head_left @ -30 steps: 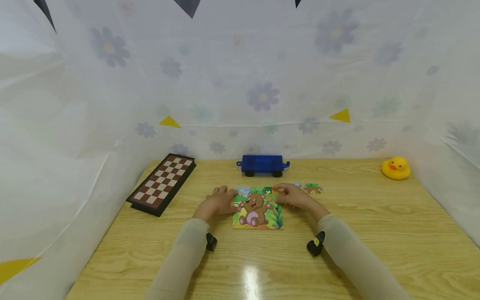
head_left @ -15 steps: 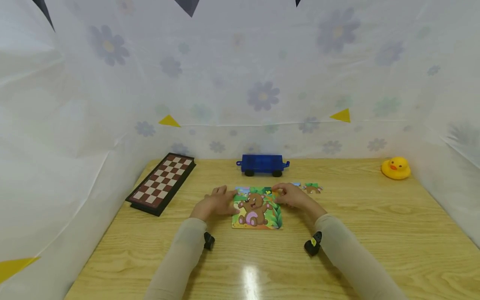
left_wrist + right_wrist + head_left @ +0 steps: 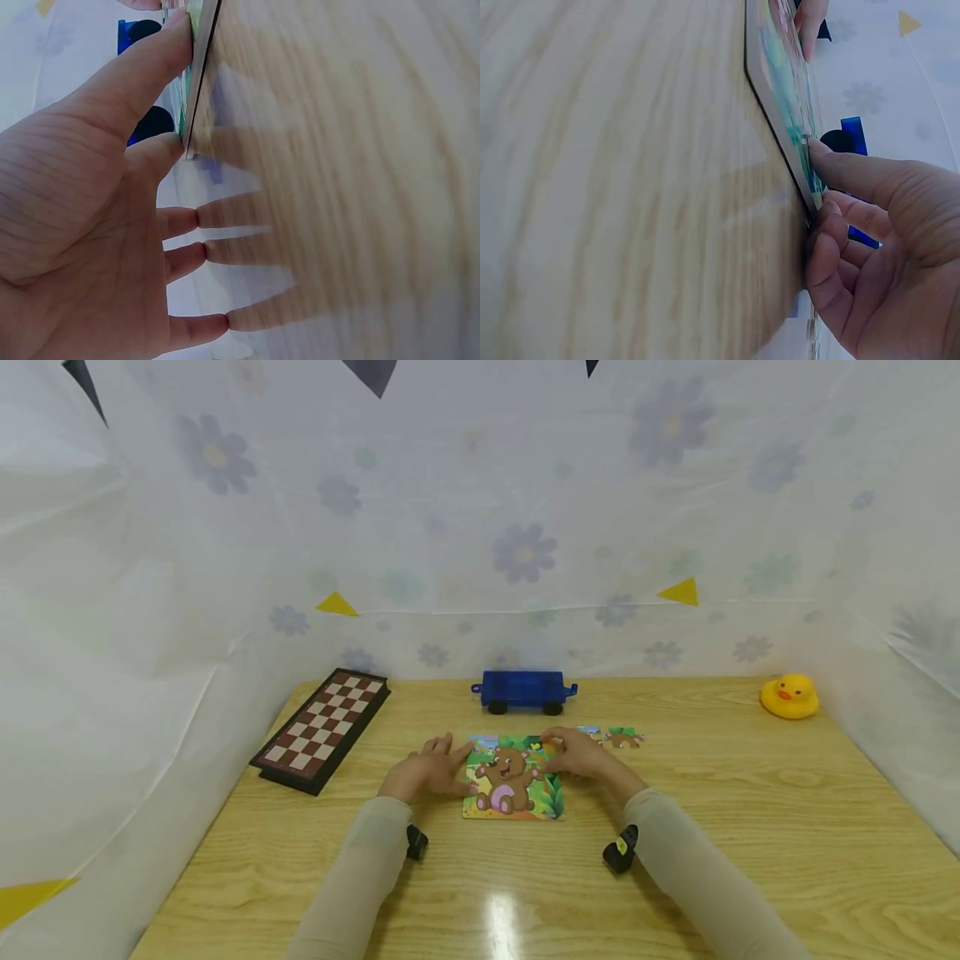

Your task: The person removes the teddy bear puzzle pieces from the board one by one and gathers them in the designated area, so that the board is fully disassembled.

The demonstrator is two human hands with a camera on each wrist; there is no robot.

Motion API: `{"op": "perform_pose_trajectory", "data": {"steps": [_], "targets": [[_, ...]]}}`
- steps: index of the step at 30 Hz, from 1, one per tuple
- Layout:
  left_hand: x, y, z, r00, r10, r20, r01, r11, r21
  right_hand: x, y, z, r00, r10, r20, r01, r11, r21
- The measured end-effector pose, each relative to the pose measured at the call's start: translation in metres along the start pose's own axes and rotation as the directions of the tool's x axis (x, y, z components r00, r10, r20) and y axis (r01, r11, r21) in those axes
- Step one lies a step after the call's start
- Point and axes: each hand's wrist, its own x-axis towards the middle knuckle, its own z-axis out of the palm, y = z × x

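Sheet-screened tabletop space, floral sheeting (image 3: 442, 560), wooden table (image 3: 750, 777), toy duck (image 3: 790, 697)

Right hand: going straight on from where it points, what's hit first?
The bear puzzle: the right hand points left, fingertips at the puzzle's right edge. Beyond it, probably the left hand at the opposite edge, though clearance above the surface is hard to judge.

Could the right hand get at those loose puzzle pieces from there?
Probably yes: the loose puzzle pieces lie just beyond the right hand, with nothing visible standing between. Its fingers are at the bear puzzle's edge, so they would likely have to leave it first.
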Motion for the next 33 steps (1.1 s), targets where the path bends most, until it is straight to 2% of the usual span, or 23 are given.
{"op": "perform_pose_trajectory", "data": {"steps": [14, 20, 28, 33], "targets": [[-0.002, 0.000, 0.000, 1.000, 0.010, -0.004, -0.010, 1.000, 0.009, 0.001, -0.009, 0.008, 0.998, 0.056, -0.035, -0.054, 0.998, 0.045], [-0.001, 0.000, 0.001, 1.000, 0.003, -0.016, -0.004, 0.999, -0.035, -0.001, -0.015, 0.010, 0.995, 0.066, -0.079, -0.062, 0.997, 0.056], [0.002, -0.002, 0.004, 0.999, 0.012, -0.041, -0.015, 0.996, -0.092, -0.008, -0.021, 0.012, 0.991, 0.026, -0.133, -0.020, 0.999, 0.050], [0.001, -0.003, 0.006, 0.998, 0.015, -0.061, -0.021, 0.994, -0.106, -0.004, -0.017, 0.016, 0.983, -0.004, -0.183, 0.001, 1.000, -0.016]]}}
